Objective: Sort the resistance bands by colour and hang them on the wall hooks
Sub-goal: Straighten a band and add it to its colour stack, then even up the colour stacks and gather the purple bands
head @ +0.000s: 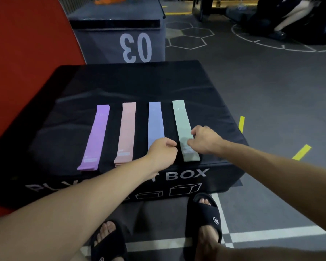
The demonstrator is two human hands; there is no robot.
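- Bands in a row on the black box (120, 87), four colours: purple band (97, 136), pink band (126, 130), blue band (155, 123), green band (184, 129), each with its long axis running away from you.
- Your right hand (205, 141) sits on the green band's near half, fingers curled at its right edge; a firm pinch, I cannot tell.
- Your left hand (163, 153) is curled over the blue band's near end, just left of the green; whether it holds anything is hidden.
- Green lies directly under your right hand, so that's the nearer one to lift it.
- No wall hooks in sight.
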